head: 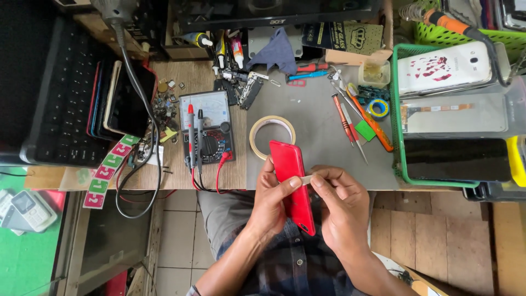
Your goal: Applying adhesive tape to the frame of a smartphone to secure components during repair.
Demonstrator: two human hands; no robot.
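The left hand (pixel 271 200) is wrapped around a glossy red slab-shaped smartphone (pixel 291 183), gripping it from the side with the back cover facing up and the thumb pressing along its right edge. The phone is held in the air just in front of the near edge of the grey work mat (pixel 318 118), tilted, with its top end over the mat and its lower end towards the person's lap. The right hand (pixel 342 211) is pinched tight on a thin pale flat pry pick (pixel 304 179), whose tip meets the phone's right edge.

As a judgement: the phone is supported by one hand alone over open floor, so a slip of the glossy shell, caused by a hard push from the pick, could drop it. A pick driven too deep or twisted sharply could crack the cover or cut something inside; a skidding tip could also jab the left thumb.

Just beyond the phone, on the mat, lies a cream roll of tape (pixel 272 135). Left of the mat sits an analogue multimeter with red and black probes (pixel 205 129), its leads trailing off the bench edge where a moving forearm could snag them. Right of the mat's centre lie red-handled and orange-handled screwdrivers (pixel 359 123), and further right a green wire tray (pixel 398 118) holding phones and screens.
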